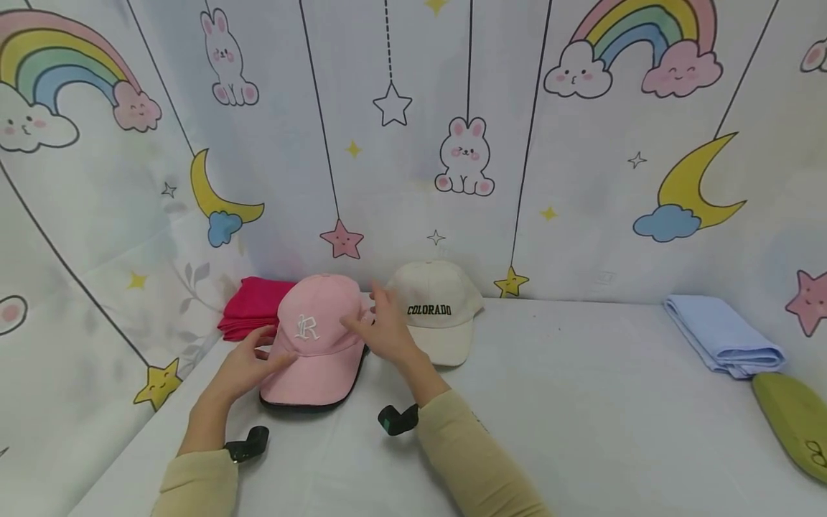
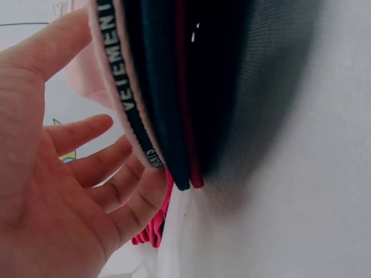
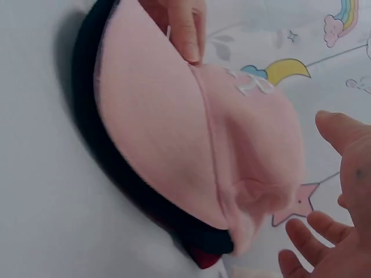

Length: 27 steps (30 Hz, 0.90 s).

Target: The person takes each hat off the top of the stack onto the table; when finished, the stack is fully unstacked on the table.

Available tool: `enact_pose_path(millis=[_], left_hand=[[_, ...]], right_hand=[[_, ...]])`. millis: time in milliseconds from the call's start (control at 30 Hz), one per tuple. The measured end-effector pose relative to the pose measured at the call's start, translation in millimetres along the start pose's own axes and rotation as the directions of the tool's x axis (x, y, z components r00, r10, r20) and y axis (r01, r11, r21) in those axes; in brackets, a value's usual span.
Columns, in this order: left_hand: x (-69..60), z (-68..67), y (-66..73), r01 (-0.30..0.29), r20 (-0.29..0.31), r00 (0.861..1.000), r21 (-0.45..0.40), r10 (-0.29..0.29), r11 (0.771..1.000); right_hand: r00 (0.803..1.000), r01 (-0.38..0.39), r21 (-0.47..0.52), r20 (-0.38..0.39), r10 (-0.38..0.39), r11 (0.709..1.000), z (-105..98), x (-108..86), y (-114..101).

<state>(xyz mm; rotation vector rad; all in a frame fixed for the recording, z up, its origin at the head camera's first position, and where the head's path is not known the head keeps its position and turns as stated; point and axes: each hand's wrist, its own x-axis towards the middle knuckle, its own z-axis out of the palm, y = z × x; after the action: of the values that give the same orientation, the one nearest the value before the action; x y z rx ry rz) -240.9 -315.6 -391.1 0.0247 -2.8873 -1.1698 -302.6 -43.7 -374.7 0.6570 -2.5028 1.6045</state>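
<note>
A pink baseball cap (image 1: pixel 323 330) with a white embroidered letter sits at the left of the table. Under its brim show a dark navy layer (image 2: pixel 165 98) and a thin red edge (image 2: pixel 188 116). My left hand (image 1: pixel 248 362) is at the cap's left side, the thumb touching it where brim meets crown and the other fingers loosely bent beside its edge. On the other side is my right hand (image 1: pixel 388 327), its fingers spread; the right wrist view shows it apart from the crown. Right behind that hand stands a cream cap (image 1: pixel 446 316) marked COLORADO.
Folded red cloth (image 1: pixel 255 309) lies behind the pink cap at left. Far right are a folded light-blue cloth (image 1: pixel 723 334) and a green rounded item (image 1: pixel 795 424). The white table (image 1: pixel 581 431) meets a patterned curtain (image 1: pixel 426 158) at the back.
</note>
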Motion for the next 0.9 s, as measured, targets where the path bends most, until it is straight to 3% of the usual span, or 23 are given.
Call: enact_pose_path(millis=[233,533,733,900], left_hand=[[1.4,-0.9,2.5,0.002,0.009,1.0,0.025,-0.002,1.0],[-0.9,-8.5,3.5,0.058,0.051,0.997,0.064,-0.061,0.996],[-4.9,-9.1,7.5,0.08,0.099,0.991,0.079,-0.088,0.994],[-5.4,-7.9,7.9,0.064,0.092,0.993,0.081,-0.071,0.995]], right_hand=[[0.994,0.031,-0.033,0.105,-0.027,0.999,8,-4.0,2],[0.987,0.085,-0.039,0.137,-0.079,0.996,17,-4.7,3],[0.991,0.045,0.01,0.122,-0.046,0.999,20,-10.0,4],[0.991,-0.014,0.034,0.132,0.009,0.999,22,-12.8,6]])
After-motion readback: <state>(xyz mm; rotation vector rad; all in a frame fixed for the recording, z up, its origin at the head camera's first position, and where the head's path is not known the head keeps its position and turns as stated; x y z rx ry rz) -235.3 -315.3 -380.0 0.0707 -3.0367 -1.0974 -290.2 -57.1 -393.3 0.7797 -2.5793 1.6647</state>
